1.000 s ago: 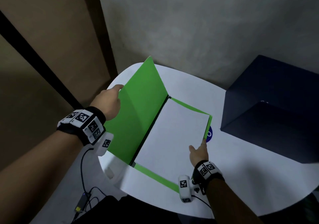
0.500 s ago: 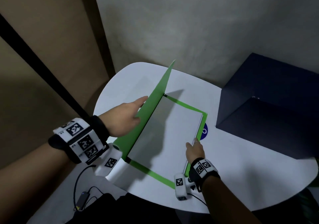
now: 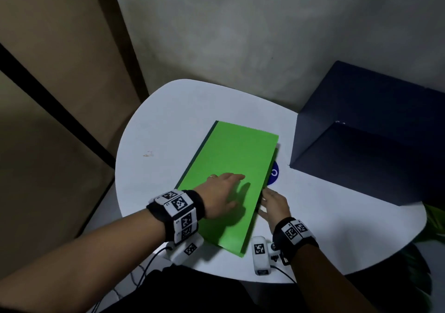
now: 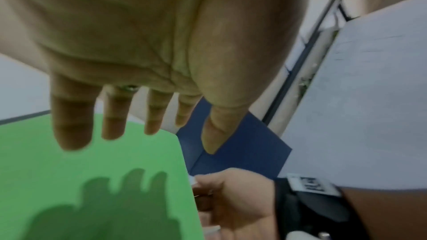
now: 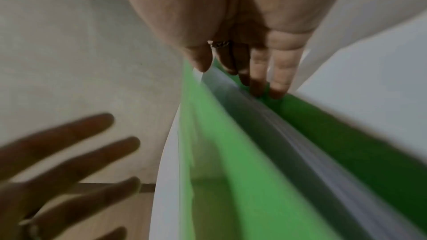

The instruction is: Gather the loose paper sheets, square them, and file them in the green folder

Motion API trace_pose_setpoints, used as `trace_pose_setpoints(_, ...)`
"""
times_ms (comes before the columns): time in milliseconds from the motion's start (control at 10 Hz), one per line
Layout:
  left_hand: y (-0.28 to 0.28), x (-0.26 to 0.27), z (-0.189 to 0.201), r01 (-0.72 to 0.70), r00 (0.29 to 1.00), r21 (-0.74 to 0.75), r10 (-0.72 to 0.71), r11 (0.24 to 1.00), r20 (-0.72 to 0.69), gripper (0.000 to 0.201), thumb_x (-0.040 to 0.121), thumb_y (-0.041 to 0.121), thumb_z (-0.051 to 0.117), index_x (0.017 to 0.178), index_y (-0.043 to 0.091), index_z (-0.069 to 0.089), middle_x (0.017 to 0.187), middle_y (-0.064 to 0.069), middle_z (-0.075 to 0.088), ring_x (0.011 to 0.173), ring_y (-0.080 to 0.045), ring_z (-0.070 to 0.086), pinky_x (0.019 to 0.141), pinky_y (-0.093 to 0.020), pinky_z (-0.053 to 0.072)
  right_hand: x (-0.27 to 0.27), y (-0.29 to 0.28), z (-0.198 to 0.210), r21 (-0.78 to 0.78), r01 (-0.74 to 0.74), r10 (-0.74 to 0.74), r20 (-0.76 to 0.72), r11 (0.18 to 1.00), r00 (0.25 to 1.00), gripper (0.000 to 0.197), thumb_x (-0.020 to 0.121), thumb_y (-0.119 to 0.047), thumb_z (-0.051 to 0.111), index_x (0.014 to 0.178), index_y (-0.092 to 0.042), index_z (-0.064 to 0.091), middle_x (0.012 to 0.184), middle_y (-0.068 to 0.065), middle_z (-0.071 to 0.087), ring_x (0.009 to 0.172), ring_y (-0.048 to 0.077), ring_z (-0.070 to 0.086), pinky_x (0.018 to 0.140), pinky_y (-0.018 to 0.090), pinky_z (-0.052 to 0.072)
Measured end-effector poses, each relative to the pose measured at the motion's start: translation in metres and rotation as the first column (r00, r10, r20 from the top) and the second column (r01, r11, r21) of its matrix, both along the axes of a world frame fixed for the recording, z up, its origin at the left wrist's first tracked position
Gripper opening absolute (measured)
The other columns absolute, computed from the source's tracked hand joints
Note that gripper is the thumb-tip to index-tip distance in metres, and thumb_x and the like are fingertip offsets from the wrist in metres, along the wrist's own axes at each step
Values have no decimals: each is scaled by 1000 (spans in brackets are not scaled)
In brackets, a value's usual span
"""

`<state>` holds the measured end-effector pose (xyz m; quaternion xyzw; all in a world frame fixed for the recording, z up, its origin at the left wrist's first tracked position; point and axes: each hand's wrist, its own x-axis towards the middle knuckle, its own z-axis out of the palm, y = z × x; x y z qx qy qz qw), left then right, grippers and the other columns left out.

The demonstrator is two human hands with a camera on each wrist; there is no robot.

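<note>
The green folder (image 3: pixel 231 168) lies closed on the white table (image 3: pixel 163 124), its spine to the left. My left hand (image 3: pixel 231 180) is over the cover with fingers straight and spread; the left wrist view shows the left hand (image 4: pixel 138 134) just above the folder (image 4: pixel 69 171), casting a shadow on it. My right hand (image 3: pixel 269 199) sits at the folder's right edge. In the right wrist view the right hand (image 5: pixel 242 72) has straight fingers (image 5: pixel 275 87) touching the lower flap, its thumb at the top cover's edge. The stack of white sheets (image 5: pixel 289 134) shows between the folder covers (image 5: pixel 208 171).
A large dark blue box (image 3: pixel 361 148) stands on the table right of the folder. A round blue sticker (image 3: pixel 274 173) peeks out by the folder's right edge. Walls close in behind, and cables hang at the table's near edge.
My left hand swung the raised cover over to the right and down, so the folder is now closed over the sheets. The right hand stayed at the folder's right edge.
</note>
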<state>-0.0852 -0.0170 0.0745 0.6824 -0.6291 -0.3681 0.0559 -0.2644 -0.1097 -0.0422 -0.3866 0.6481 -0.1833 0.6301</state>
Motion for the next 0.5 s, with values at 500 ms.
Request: trace_pose_setpoints(500, -17, 79, -91, -596, 797, 241, 601, 766, 58, 39, 88, 33, 67, 113, 6, 52, 106, -11, 59, 97, -28, 58, 83, -35, 48, -35, 16, 1, -153, -409, 330, -375, 899, 866, 31, 93, -29, 58, 124, -33, 59, 121, -7, 63, 99, 11, 64, 90, 28, 52)
